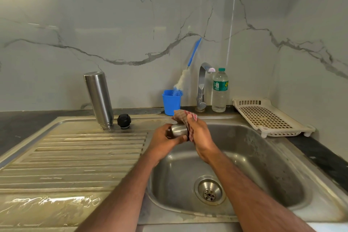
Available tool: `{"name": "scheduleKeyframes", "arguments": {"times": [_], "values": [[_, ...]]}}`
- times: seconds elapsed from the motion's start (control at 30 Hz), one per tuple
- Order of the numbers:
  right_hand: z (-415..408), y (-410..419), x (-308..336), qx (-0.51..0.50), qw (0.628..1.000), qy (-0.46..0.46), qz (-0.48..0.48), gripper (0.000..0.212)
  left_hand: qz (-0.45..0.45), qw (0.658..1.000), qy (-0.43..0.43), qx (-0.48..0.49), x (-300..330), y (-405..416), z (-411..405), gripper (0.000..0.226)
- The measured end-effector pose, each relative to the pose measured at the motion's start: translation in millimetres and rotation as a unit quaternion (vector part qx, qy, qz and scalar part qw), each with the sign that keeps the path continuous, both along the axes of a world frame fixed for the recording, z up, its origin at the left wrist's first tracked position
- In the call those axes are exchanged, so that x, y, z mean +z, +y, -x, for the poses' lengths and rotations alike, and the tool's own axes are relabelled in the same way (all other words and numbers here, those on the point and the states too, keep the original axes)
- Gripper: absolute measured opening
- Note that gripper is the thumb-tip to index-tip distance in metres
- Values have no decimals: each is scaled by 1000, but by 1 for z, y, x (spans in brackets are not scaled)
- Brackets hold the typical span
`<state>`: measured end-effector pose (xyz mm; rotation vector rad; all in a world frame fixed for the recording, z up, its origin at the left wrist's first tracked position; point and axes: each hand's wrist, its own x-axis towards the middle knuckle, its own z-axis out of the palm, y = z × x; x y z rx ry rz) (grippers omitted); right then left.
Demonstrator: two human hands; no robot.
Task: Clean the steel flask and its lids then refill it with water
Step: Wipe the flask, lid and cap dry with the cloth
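Two bare forearms come up from the bottom edge of the view, the left hand (163, 140) and the right hand (200, 135) at their ends. No sleeve covers either arm as far as the view runs, and neither wrist carries a watch, band or bracelet. No ring shows on the fingers (190, 121) that can be seen. Fine hair lies along both forearms, and a short, trimmed nail shows on the right thumb

flask (98, 100) on drainboard (75, 156), stopper (124, 121) right, basin (244, 156) beyond
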<state>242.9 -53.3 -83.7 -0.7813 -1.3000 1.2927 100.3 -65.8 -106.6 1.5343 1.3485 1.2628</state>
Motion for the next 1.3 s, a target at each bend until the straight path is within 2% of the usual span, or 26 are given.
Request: {"name": "scheduleKeyframes", "arguments": {"times": [0.1,0.2,0.27,0.37,0.43,0.53,0.63,0.7,0.77,0.87,0.9,0.93,1.0,1.03,1.1,1.17,1.2,1.23,1.3], "values": [[-1,-1,6,-43,996,65,32,42,54,986,-158,19,2,2,-2,34],[-6,0,3,-145,988,-3,56,40,98,953,-285,-10,4,5,7,38],[-8,-3,1,-191,980,-49,-6,30,105,944,-310,-30,5,4,9,38],[2,-5,1,-97,982,-128,-102,28,83,935,-340,-59,7,4,8,39],[9,-7,-3,-52,973,-193,-112,29,57,936,-344,-55,8,4,9,40],[12,-7,-4,-45,976,-195,-82,23,18,936,-349,-32,8,3,17,42],[8,-8,5,10,989,-142,-24,34,-35,956,-289,-32,7,1,19,46],[2,-10,9,23,992,-122,13,37,-73,977,-197,-39,5,1,19,50],[-8,-8,11,18,995,-54,82,33,-116,987,-95,-54,0,4,18,58],[-22,-9,13,75,985,72,138,31,-184,981,59,-25,-3,7,12,69],[-22,-11,13,90,987,61,116,28,-204,976,81,-6,-3,8,11,71],[-20,-12,11,83,993,12,79,24,-213,973,88,5,-5,10,12,73],[-14,-11,6,22,990,-133,-38,20,-170,984,55,-9,-7,14,15,76],[-14,-10,5,-11,974,-201,-106,20,-126,991,29,-18,-7,14,15,77],[-16,-7,4,-62,911,-314,-260,22,-39,999,-35,-4,-1,10,16,68],[-19,0,5,-81,840,-382,-376,23,46,986,-162,8,11,3,18,41],[-19,4,5,-85,817,-401,-405,24,86,971,-224,-13,17,-2,20,31],[-18,5,5,-82,804,-417,-415,26,122,959,-252,-39,22,-6,21,42],[-16,6,4,-69,789,-448,-415,30,161,958,-222,-80,22,-9,27,68]]}}
